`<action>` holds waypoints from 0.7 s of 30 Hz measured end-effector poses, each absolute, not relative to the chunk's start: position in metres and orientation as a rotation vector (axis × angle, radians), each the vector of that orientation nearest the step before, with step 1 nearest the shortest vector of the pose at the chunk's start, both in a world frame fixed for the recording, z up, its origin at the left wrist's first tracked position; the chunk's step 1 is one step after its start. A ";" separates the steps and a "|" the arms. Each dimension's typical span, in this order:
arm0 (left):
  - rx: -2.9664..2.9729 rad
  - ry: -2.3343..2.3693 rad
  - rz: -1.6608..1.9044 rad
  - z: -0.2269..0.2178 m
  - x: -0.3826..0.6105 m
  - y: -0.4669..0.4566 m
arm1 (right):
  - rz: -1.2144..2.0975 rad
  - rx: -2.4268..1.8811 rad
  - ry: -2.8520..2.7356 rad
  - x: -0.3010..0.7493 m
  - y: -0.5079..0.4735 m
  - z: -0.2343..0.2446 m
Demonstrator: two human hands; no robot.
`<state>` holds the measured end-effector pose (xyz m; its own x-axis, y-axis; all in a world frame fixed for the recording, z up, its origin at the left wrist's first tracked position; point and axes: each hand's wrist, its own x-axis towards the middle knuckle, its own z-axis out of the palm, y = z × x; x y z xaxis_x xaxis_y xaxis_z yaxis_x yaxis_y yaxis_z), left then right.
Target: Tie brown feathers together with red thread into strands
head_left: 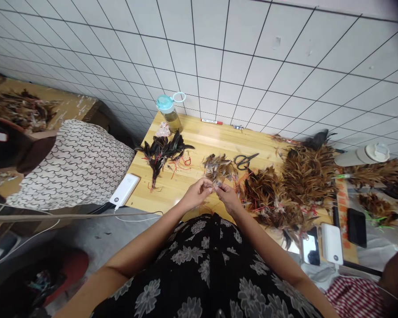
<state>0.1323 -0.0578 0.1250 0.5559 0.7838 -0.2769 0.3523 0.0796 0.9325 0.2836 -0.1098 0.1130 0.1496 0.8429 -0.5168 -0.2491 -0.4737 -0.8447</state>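
My left hand [197,194] and my right hand [228,197] meet at the front of the wooden table, fingertips pinched close together. What lies between them is too small to make out. Just beyond the fingers is a small heap of brown and grey feathers [219,166]. Black scissors [244,161] rest to its right. Further right a larger mass of brown feathers [308,170] spreads out, some tied with red thread. On the left lie bunches of black feathers [162,150], with loose red threads [182,162] beside them.
A bottle with a blue lid [167,108] stands at the back left, near a red-and-white marker [211,121]. White power banks [125,190] lie at the table's left edge and front right [331,243]. Other people sit on both sides. A white tumbler [365,154] is at right.
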 end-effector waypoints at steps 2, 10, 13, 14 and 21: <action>1.508 1.016 0.439 0.122 0.134 -0.062 | 1.494 -1.511 -0.614 0.283 -0.110 0.112; 1.494 1.087 0.472 0.121 0.134 -0.062 | 1.441 -1.588 -0.656 0.282 -0.113 0.104; 1.544 1.092 0.452 0.123 0.133 -0.061 | 1.426 -1.596 -0.667 0.281 -0.113 0.100; 1.555 1.097 0.448 0.124 0.133 -0.061 | 1.428 -1.598 -0.678 0.281 -0.113 0.099; 1.610 1.129 0.448 0.121 0.132 -0.063 | 1.431 -1.580 -0.661 0.281 -0.114 0.090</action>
<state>0.1318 -0.0627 0.1209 0.4810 0.8401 -0.2506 0.4390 0.0167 0.8983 0.2807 -0.1143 0.0902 0.1950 0.8446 -0.4986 -0.1677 -0.4721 -0.8654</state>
